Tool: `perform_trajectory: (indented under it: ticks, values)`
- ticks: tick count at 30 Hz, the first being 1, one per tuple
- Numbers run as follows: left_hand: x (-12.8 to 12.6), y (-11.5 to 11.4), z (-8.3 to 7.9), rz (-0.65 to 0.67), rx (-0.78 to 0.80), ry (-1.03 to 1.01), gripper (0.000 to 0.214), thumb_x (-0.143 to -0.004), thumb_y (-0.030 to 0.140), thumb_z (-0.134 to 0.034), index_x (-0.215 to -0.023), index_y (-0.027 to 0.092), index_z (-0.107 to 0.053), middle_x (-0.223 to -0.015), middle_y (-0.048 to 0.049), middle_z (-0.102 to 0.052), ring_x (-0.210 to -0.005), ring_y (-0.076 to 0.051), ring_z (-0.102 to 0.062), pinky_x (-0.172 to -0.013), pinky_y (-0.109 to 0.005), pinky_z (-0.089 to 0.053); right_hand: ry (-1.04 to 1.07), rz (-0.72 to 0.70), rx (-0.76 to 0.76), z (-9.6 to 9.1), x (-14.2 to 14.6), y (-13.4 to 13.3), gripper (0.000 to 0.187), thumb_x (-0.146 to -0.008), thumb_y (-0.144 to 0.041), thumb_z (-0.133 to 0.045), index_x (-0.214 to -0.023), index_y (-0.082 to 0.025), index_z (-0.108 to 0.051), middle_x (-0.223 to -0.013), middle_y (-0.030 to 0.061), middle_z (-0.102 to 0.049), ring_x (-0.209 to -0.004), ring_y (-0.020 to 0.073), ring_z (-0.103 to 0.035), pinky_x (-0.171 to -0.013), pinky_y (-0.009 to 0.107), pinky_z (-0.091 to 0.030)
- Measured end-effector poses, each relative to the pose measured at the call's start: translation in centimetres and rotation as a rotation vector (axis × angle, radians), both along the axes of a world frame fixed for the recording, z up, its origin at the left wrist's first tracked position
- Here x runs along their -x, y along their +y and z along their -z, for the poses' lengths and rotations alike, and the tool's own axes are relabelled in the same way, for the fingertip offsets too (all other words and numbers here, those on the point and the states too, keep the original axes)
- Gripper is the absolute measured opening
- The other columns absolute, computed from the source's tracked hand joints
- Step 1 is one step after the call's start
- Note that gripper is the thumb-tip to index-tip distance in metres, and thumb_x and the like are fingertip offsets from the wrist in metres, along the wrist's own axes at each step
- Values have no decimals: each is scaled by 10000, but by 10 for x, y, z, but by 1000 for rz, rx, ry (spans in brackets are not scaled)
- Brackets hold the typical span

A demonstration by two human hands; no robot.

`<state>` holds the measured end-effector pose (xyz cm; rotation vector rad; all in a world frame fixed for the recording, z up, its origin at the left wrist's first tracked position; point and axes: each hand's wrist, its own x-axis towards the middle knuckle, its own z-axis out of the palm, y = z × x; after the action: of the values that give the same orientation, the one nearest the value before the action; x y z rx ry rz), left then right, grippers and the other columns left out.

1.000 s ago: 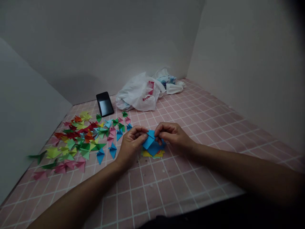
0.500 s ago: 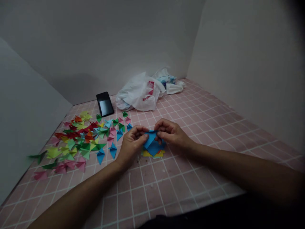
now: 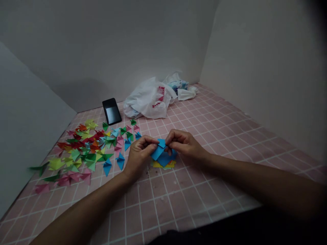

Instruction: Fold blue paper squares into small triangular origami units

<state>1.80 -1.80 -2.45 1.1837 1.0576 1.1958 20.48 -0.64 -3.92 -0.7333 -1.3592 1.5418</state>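
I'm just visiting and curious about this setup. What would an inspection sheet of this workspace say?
surface: flat pink surface with white grid lines.
job's things: blue folded paper held above yellow paper.
clutter: many small folded paper pieces in mixed colours to the left; black phone and white plastic bag with red print behind; crumpled white bundle beyond it.
hands: left hand and right hand, both bare, their fingers pinching the blue folded paper.
cables: nothing seen.
surroundings: pale walls behind and on both sides.
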Motion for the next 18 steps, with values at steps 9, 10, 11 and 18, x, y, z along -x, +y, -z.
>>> perform_trajectory:
  ticks: [9, 10, 11, 18]
  values:
    - [3, -2, -3, -23, -86, 109, 47, -709, 224, -716, -739, 189, -725, -686, 2, -654, -641, -129, -543, -602, -235, -415, 7, -27, -2, -3, 1, 1, 218, -764, -150, -651, -951, -205, -553, -696, -45, -667, -573, 101, -622, -572, 229, -494]
    - [3, -2, -3, -26, -89, 115, 48, -713, 228, -717, -740, 189, -724, -687, 1, -652, -642, -130, -543, -603, -236, -415, 13, -36, 5, -3, 2, 1, 238, -756, -152, -656, -959, -207, -543, -691, -50, -664, -566, 100, -622, -567, 228, -493]
    - [3, -2, -2, -26, -89, 118, 49, -715, 230, -719, -743, 189, -724, -686, 0, -650, -642, -131, -542, -603, -237, -416, 14, -43, 11, -3, 2, 2, 241, -750, -153, -659, -953, -206, -540, -685, -52, -662, -559, 99, -621, -564, 228, -492]
    - [3, -3, 1, -26, -105, 105, 42, -734, 236, -714, -751, 200, -727, -712, 3, -658, -661, -132, -555, -620, -234, -424, 6, 23, 55, -6, 3, 1, 153, -717, -142, -642, -851, -198, -594, -649, -35, -679, -539, 105, -616, -551, 236, -502]
